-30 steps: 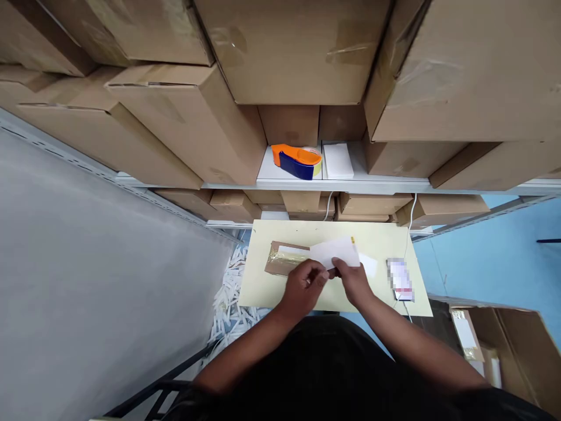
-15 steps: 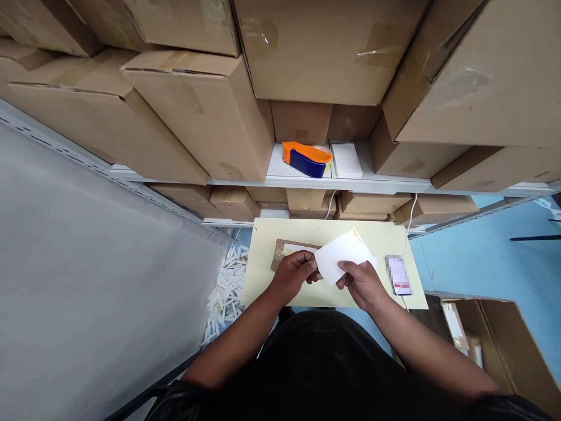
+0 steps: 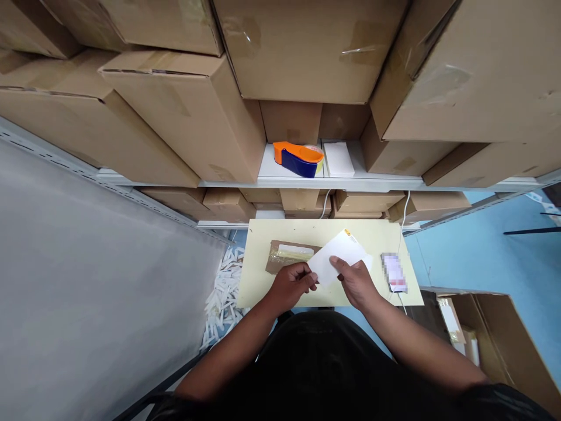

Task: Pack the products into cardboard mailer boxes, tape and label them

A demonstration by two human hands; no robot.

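Observation:
Both hands hold a white paper sheet (image 3: 339,257) above a pale yellow table (image 3: 263,280). My left hand (image 3: 290,285) pinches the sheet's near left corner. My right hand (image 3: 357,282) grips its near edge with the thumb on top. The sheet has a small yellow mark at its far corner. A flat brown parcel (image 3: 287,256) with clear tape and a white label lies on the table just left of the sheet, close to my left hand.
A phone (image 3: 393,272) on a white cable lies at the table's right. An orange and blue tape dispenser (image 3: 298,159) and a white box (image 3: 338,159) sit on the shelf among cardboard boxes. White paper strips (image 3: 223,292) litter the floor left; an open carton (image 3: 491,333) stands right.
The white sheet has been lifted off the table and tilted up between both hands. My left hand shifted from the sheet's middle to its left corner.

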